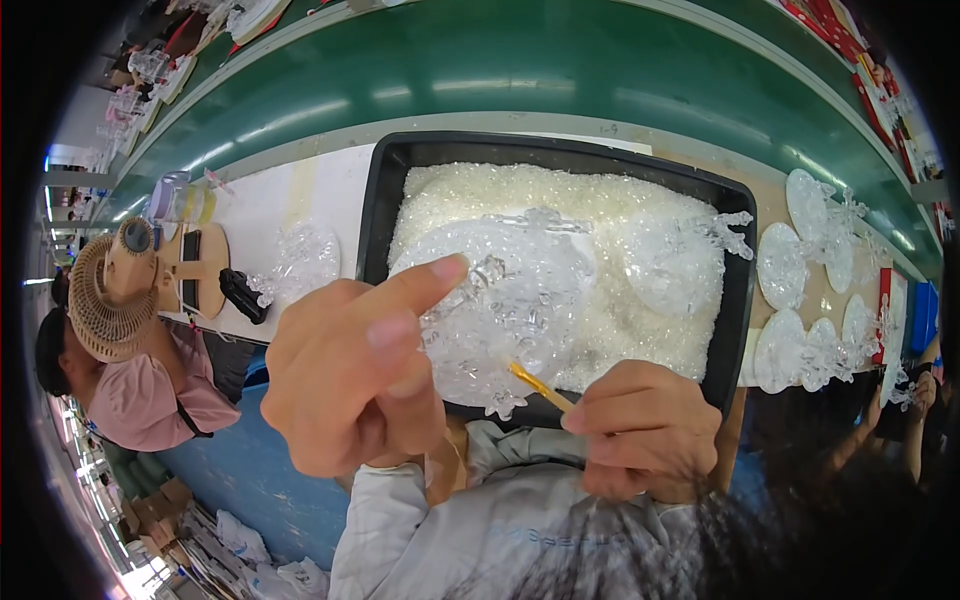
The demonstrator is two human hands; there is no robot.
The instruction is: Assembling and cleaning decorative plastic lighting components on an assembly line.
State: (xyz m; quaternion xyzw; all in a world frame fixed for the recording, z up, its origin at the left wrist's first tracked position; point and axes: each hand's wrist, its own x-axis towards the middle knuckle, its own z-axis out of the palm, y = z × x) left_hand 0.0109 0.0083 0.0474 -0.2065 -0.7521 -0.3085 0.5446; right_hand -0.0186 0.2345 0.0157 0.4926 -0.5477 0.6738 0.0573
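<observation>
A large clear round ornament point(520, 310) with moulded raised figures lies over the black tray point(560, 147), above the glitter. My left hand point(350, 375) is close to its left side. The index finger stretches over the piece and the other fingers curl below; whether they pinch its edge is hidden. In my right hand point(650, 425), thumb and fingers close on a thin brush point(540, 387) with a gold-coloured end. Its tip is at the lower part of the ornament; I cannot tell if they touch. A second clear ornament point(672, 268) lies on the glitter at the right.
Pale glitter point(470, 185) fills the tray. More clear ornaments point(785, 265) stand on the table to the right, and another clear piece point(305, 255) is at the left. A green band point(500, 65) crosses behind the table. A person point(140, 390) sits at the left.
</observation>
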